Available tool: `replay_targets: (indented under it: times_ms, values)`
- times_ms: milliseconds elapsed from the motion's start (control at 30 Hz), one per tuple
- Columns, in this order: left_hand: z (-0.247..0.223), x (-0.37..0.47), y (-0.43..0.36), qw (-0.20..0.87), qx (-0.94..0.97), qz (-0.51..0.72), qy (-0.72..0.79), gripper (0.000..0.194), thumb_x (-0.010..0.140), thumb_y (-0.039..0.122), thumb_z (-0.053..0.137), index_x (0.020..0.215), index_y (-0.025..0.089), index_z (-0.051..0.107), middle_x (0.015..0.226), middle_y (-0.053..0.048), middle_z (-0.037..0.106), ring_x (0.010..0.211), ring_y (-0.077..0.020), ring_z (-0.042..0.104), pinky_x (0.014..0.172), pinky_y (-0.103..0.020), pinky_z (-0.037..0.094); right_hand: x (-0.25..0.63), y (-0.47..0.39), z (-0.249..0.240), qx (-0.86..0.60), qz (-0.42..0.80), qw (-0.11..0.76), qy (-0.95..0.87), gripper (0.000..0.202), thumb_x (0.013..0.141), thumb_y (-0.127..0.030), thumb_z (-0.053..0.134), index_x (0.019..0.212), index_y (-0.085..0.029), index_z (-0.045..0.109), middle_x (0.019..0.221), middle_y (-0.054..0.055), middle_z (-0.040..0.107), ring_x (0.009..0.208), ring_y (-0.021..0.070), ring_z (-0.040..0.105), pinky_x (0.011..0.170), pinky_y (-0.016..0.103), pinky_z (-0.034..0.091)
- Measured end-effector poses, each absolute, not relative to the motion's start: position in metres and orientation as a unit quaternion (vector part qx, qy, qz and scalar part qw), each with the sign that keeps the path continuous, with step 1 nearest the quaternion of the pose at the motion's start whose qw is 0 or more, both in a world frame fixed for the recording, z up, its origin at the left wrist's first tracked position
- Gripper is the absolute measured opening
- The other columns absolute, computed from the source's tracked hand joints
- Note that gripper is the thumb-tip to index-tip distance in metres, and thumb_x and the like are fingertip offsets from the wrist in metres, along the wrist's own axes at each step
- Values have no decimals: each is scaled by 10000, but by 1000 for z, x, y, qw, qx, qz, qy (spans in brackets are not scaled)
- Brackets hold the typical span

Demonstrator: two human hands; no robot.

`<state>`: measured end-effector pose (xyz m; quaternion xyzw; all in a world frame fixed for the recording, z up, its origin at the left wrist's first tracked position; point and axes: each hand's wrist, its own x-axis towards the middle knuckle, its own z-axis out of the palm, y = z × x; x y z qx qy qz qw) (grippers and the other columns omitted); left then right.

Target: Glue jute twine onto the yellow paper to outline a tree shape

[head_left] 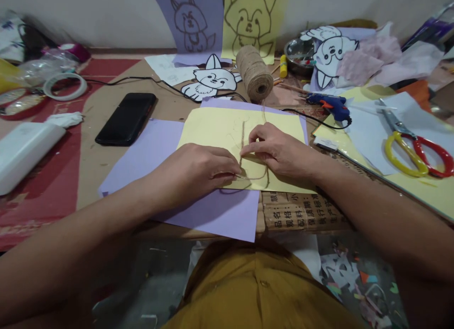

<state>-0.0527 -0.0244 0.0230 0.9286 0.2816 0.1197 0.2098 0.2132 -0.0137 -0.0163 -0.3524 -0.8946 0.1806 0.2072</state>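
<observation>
A yellow sheet [209, 125] lies on purple paper [227, 217], with faint pencil lines on it. Brown twine [243, 135] runs down its middle, and a loop of it curves below and right of my fingers. My left hand [200, 170] is closed, its thumb and fingers pinching the twine near the sheet's lower middle. Just above and to the right, my right hand [280, 149] presses the twine to the paper with its fingertips pinched together. The twine spool [254, 73] lies on its side behind the sheet, a strand leading from it toward my right hand.
At the left are a black phone [126, 119], a white box-like object [30, 154] and a tape roll [65, 86]. A blue glue gun [329, 104] and red-yellow scissors [414, 146] lie right. Behind are fox cutouts [214, 78], a metal bowl [300, 52] and two propped drawings [248, 21].
</observation>
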Motion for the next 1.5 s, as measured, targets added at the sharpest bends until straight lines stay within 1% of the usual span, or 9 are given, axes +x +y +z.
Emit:
replay_targets:
  times_ms: [133, 267, 467, 667, 833, 1000, 1200, 1367, 1500]
  values:
    - [20, -55, -27, 168, 944, 119, 259, 239, 1066, 256, 596, 1084, 256, 834, 1133, -10, 847, 981, -179, 800, 874, -264, 569, 215, -14, -17, -344, 166, 209, -900, 336, 1049, -161, 538, 1240, -245, 800, 1182, 128, 659, 1151, 287, 581, 988, 460, 510]
    - [19, -56, -28, 157, 950, 117, 243, 238, 1082, 255, 590, 1096, 245, 828, 1144, -14, 845, 981, -174, 802, 875, -260, 581, 215, -16, -15, -332, 157, 199, -909, 365, 1013, -83, 534, 1197, -246, 804, 1193, 121, 666, 1160, 284, 572, 995, 461, 498]
    - [19, -58, -29, 156, 950, 131, 235, 243, 1093, 262, 582, 1103, 244, 823, 1149, -9, 844, 986, -169, 806, 881, -260, 598, 214, -20, -12, -323, 147, 191, -915, 321, 1031, -113, 538, 1139, -243, 811, 1191, 120, 667, 1141, 279, 560, 988, 457, 485]
    - [17, -59, -32, 155, 952, 141, 224, 229, 1081, 244, 595, 1076, 244, 824, 1149, -9, 842, 975, -167, 808, 868, -264, 610, 213, -22, -7, -325, 151, 169, -918, 372, 1008, -79, 550, 1218, -260, 799, 1228, 116, 671, 1141, 278, 545, 966, 452, 472]
    - [15, -60, -31, 153, 953, 135, 224, 232, 1080, 249, 593, 1054, 251, 823, 1139, -4, 845, 1015, -185, 804, 890, -284, 618, 211, -24, -4, -325, 152, 152, -921, 316, 1037, -123, 562, 1129, -260, 832, 1192, 112, 677, 1110, 277, 541, 962, 460, 458]
    - [14, -59, -30, 161, 953, 137, 216, 229, 1082, 256, 593, 1078, 261, 822, 1129, 2, 849, 1037, -184, 801, 925, -299, 619, 210, -25, -3, -321, 151, 169, -920, 350, 1021, -98, 571, 1209, -247, 826, 1211, 129, 679, 1119, 281, 539, 956, 458, 466]
    - [13, -58, -29, 163, 952, 142, 215, 209, 1063, 242, 626, 1082, 263, 832, 1115, 13, 850, 1034, -187, 801, 900, -292, 625, 209, -27, -2, -307, 166, 160, -923, 272, 1074, -221, 580, 1107, -259, 848, 1183, 124, 687, 1090, 274, 543, 956, 465, 465]
    - [12, -58, -29, 161, 953, 143, 212, 213, 1068, 250, 623, 1069, 268, 835, 1124, 16, 850, 1047, -185, 799, 893, -284, 622, 209, -27, -3, -322, 179, 172, -914, 383, 1019, -74, 548, 1234, -250, 813, 1232, 127, 679, 1149, 279, 549, 987, 466, 473]
    - [12, -59, -29, 159, 953, 133, 219, 220, 1068, 255, 625, 1079, 289, 842, 1144, 22, 847, 1070, -187, 793, 907, -287, 618, 207, -27, -1, -316, 177, 151, -920, 299, 1051, -149, 582, 1141, -252, 847, 1201, 122, 689, 1116, 274, 551, 981, 462, 467]
